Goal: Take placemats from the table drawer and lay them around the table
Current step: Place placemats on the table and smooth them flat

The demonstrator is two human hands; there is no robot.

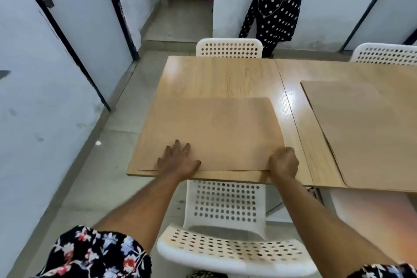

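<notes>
A: Head view. Where is the placemat (209, 133)?

B: Flat on the surface (216, 74), at its near-left corner, before the white chair (225, 221). A second stack of placemats (365, 133) lies to the right, well apart.

A: And each grip?

B: The left hand (178, 160) presses down with fingers spread; the right hand (283, 162) pinches the near-right corner.

A: Good practice here?

B: Probably anchor with the left, square the near edge to the surface's edge, then smooth outward.

A white perforated plastic chair (225, 221) is sitting at six o'clock, two more (229, 47) (385, 53) at twelve and two; a polka-dot-clad person (275, 7) is standing beyond.
</notes>
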